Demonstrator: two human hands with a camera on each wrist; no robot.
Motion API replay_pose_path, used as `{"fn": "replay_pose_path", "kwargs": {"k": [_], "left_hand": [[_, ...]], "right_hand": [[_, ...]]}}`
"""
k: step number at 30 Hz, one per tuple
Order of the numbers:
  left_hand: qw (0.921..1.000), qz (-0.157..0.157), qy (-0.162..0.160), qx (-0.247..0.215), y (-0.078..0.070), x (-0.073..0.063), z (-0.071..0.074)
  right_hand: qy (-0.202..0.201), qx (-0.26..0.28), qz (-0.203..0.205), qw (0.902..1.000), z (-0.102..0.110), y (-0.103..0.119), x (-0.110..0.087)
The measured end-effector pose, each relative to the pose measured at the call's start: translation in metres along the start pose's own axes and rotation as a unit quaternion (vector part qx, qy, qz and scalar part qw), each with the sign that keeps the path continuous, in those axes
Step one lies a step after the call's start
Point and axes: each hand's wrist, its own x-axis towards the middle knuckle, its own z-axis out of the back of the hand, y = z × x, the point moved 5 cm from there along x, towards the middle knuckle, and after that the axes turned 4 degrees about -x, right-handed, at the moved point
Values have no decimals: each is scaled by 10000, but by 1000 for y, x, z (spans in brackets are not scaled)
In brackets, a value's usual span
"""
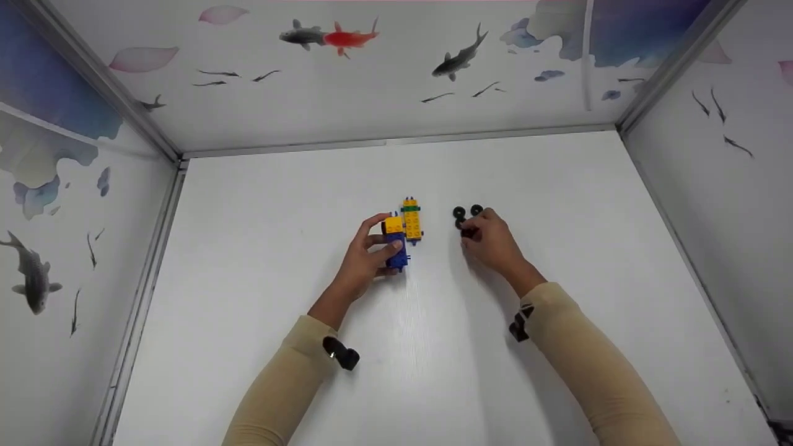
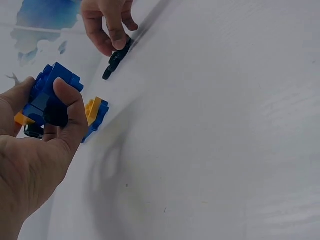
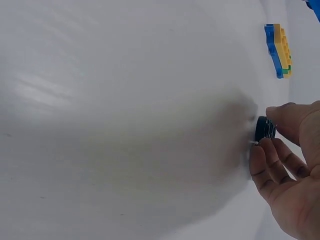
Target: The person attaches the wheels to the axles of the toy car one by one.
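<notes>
My left hand (image 1: 360, 263) grips a blue and yellow toy-block vehicle (image 1: 395, 249), thumb across its blue part. A black wheel (image 2: 33, 131) is on that vehicle near the yellow end, and stub axles stick out elsewhere. Just right of it lies a second piece, a yellow block base (image 1: 411, 220) with a green strip and blue underside. My right hand (image 1: 497, 243) pinches a black wheel (image 3: 265, 129) between thumb and fingertips, low at the table. Beside those fingers lie more black wheels (image 1: 459, 212), partly covered by the hand in the head view.
A white table (image 1: 297, 204) spreads under both hands. White panels with painted fish (image 1: 458, 62) enclose it at the back and both sides, joined by grey metal edging (image 1: 285, 150). Each sleeved wrist carries a small black camera (image 1: 342, 354).
</notes>
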Motion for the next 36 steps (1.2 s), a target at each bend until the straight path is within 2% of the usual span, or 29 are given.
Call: {"fn": "replay_pose_path", "kwargs": {"k": [5, 11, 18, 24, 31, 36], "left_hand": [[10000, 60, 16, -47, 2, -1, 0], [9999, 74, 57, -95, 5, -2, 0], [9997, 120, 51, -183, 8, -2, 2], [9997, 107, 17, -241, 6, -1, 3], [9991, 10, 61, -430, 4, -1, 2], [9994, 40, 29, -343, 5, -1, 1]], "right_hand": [[9, -412, -52, 9991, -3, -1, 0], [-21, -596, -48, 9982, -5, -2, -2], [-57, -403, -82, 9991, -6, -5, -4], [-237, -246, -52, 9994, -4, -1, -3], [-583, 165, 332, 9976, 2, 14, -2], [-605, 465, 441, 9961, 0, 27, 0]]}}
